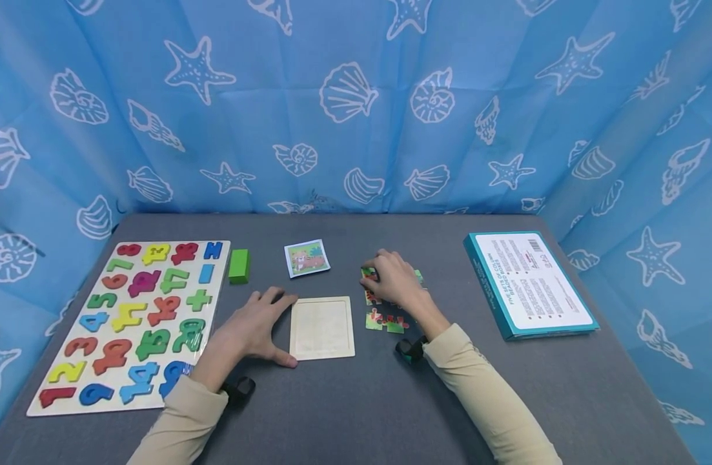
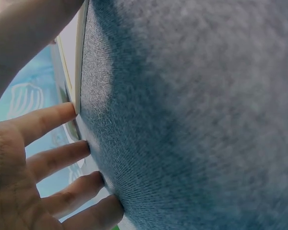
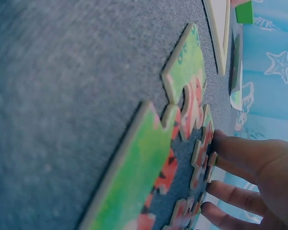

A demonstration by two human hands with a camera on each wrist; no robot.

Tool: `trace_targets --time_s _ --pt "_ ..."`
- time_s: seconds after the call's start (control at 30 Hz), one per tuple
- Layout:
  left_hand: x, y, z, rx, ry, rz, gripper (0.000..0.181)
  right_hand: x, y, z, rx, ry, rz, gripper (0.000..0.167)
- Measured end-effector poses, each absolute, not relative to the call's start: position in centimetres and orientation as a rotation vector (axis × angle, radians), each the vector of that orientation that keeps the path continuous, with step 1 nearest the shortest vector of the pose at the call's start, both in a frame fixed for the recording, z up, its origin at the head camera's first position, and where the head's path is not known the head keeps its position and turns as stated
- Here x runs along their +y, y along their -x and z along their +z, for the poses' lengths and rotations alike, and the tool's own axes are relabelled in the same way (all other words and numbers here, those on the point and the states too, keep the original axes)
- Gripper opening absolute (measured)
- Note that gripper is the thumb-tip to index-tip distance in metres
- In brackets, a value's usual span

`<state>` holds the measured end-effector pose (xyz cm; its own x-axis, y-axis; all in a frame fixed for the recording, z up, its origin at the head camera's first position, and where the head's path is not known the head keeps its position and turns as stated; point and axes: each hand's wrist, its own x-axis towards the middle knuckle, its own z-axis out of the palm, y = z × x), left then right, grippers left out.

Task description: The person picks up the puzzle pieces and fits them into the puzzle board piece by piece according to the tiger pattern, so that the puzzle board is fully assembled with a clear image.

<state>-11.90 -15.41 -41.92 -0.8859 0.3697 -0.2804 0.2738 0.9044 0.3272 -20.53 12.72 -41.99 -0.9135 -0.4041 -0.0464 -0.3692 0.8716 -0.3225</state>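
Head view facing down, low close wrist views, sharing tray

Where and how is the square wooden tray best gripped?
Probably grip the tray by its left edge, corner to corner, coming from the left: it lies flat with a low rim, the left hand sits at that edge, and puzzle pieces lie off the opposite side.

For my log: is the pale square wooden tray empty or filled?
Empty: the tray shows bare wood within its rim; colourful jigsaw pieces lie beside it.
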Motion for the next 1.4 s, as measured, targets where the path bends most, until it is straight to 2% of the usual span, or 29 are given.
trace_targets --time_s 0.6,1.4 --pt "-15.9 12.0 -41.9 2.702 -0.463 0.451 0.114 11.8 19.4 -41.1 2.988 0.665 -0.591 0.033" --pt "-16.1 12.0 -42.0 2.719 -0.484 0.449 0.114 5.8 15.6 -39.9 2.838 0.938 -0.540 0.028"
